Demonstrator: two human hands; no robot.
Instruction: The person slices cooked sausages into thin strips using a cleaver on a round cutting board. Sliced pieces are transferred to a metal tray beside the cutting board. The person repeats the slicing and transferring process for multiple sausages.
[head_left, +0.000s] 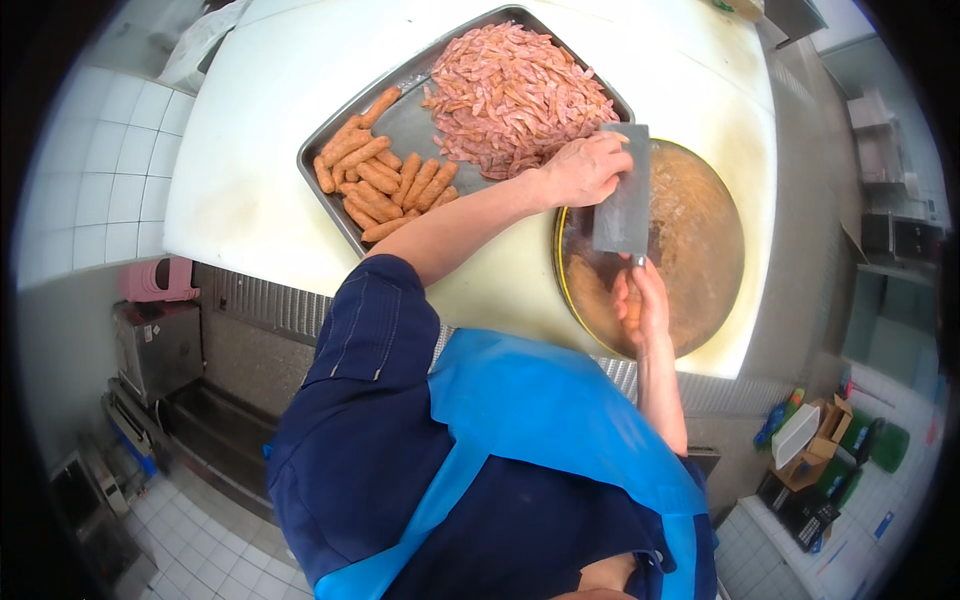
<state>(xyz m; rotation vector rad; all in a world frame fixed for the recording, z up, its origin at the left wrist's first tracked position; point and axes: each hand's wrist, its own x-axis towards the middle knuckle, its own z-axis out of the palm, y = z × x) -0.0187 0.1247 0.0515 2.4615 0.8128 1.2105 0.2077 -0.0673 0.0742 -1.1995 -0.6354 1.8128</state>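
My right hand (641, 300) is closed round the handle of a cleaver (624, 195), whose broad blade is over a round chopping board (697, 225) with a yellow rim. The fingers of my left hand (592, 169) rest on the blade's upper part, near the board's top left edge. Beside that hand, a heap of sliced sausage (517, 90) fills the upper right part of a metal tray (420, 112). Several whole sausages (379, 180) lie at the tray's lower left. Whether anything lies under the blade is hidden.
Tray and round board both stand on a large white work surface (247, 157). The tray's corner is close to the board's upper left rim. A metal counter (802, 187) runs along the right. Cardboard boxes (806, 461) and a white container (796, 435) are at the lower right.
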